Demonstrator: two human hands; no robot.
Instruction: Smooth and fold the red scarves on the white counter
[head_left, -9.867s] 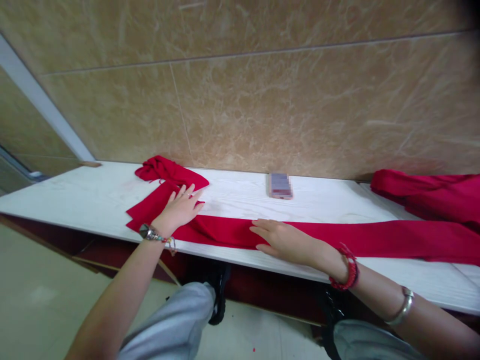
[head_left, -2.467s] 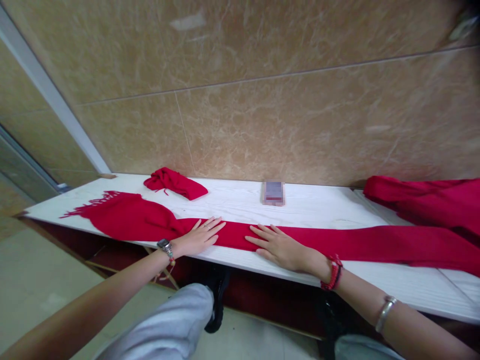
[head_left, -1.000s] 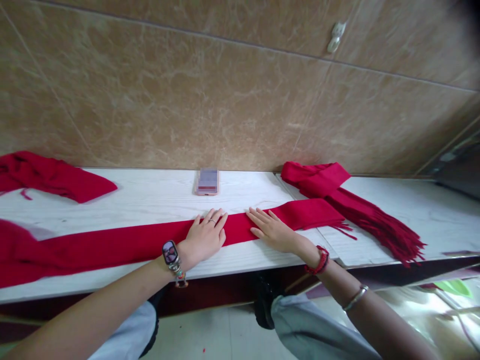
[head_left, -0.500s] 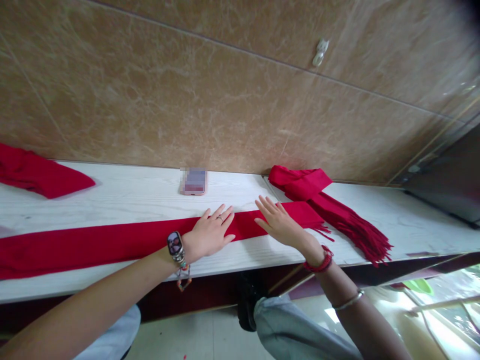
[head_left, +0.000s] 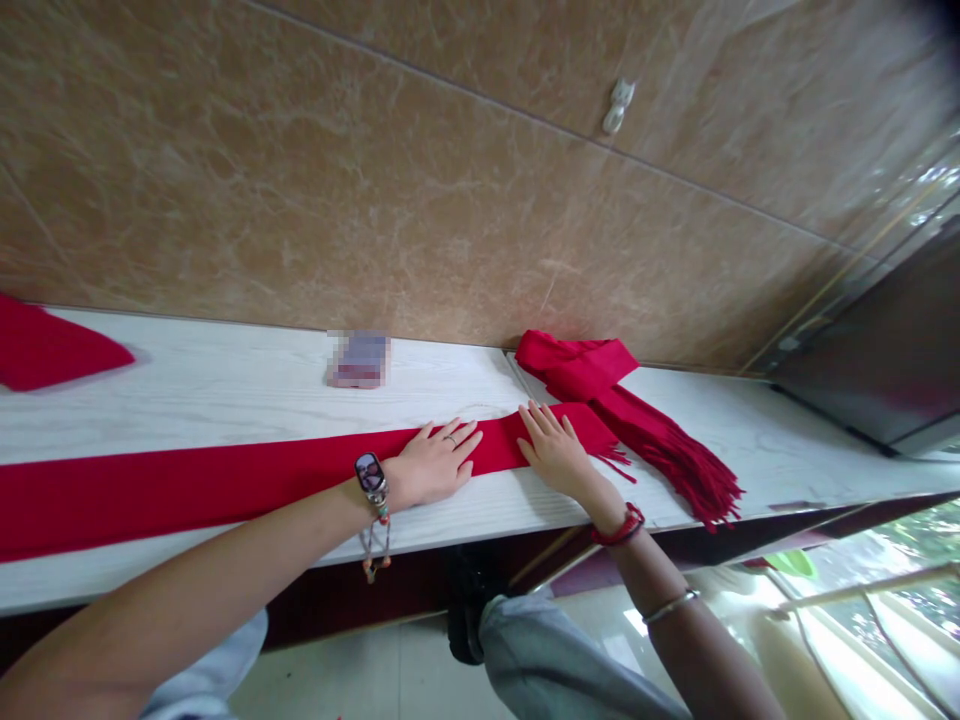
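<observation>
Marbled wall tiles (head_left: 337,200) back the white counter (head_left: 247,390), where a phone (head_left: 364,360) lies. Nearer the person than the phone, a long red scarf (head_left: 187,485) stretches lengthwise along the counter, its fringed end (head_left: 616,464) pointing right, beyond the phone. The left hand (head_left: 435,465) and right hand (head_left: 561,458) lie open and flat on it, gripping nothing; smoothing seems in hand, and I'd say the next move calls for light, even pressure.

- A long, plain red scarf (head_left: 225,485) lies flat and mostly smooth on the white countertop (head_left: 247,385), stretched lengthwise near its front edge.
- Its right end has a fringe (head_left: 616,460); its left runs out of view.
</observation>
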